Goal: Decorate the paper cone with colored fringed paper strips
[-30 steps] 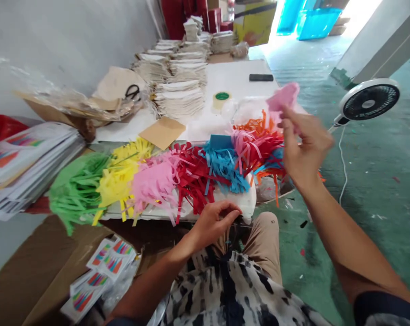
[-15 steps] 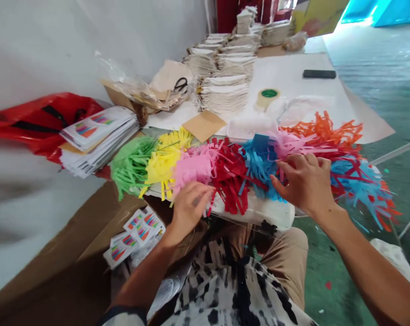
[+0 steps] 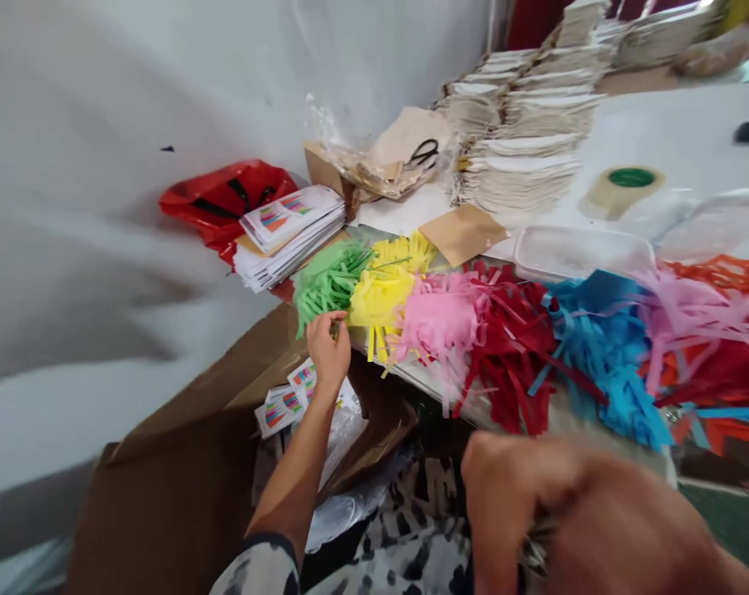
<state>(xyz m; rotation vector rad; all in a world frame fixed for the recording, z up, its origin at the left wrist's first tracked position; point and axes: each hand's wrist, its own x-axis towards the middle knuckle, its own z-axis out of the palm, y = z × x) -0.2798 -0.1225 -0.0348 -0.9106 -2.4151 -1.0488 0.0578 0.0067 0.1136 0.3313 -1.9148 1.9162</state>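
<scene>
My left hand (image 3: 330, 347) is at the lower edge of the green fringed tissue paper (image 3: 332, 277), its fingers curled in and closed on the strips. My right hand (image 3: 523, 487) is close to the camera, bent and smeared by motion; its fingers cannot be made out clearly. A row of fringed tissue bundles runs rightward from the green one: yellow (image 3: 384, 297), pink (image 3: 442, 314), dark red (image 3: 514, 347), blue (image 3: 610, 347), then light pink strips (image 3: 697, 314) over red and orange ones at the right edge.
Behind the fringes are a brown paper piece (image 3: 463, 234), a clear plastic tray (image 3: 582, 252), a tape roll (image 3: 628, 186), scissors (image 3: 424, 154) and stacked paper bundles (image 3: 517, 178). Printed cards (image 3: 291, 235) and a red bag (image 3: 226, 198) lie left. A cardboard box (image 3: 157, 487) stands below.
The view has swung left. My left hand has moved from the pink bundle to the green one. My right hand has left the blue and light pink strips and come back toward the camera.
</scene>
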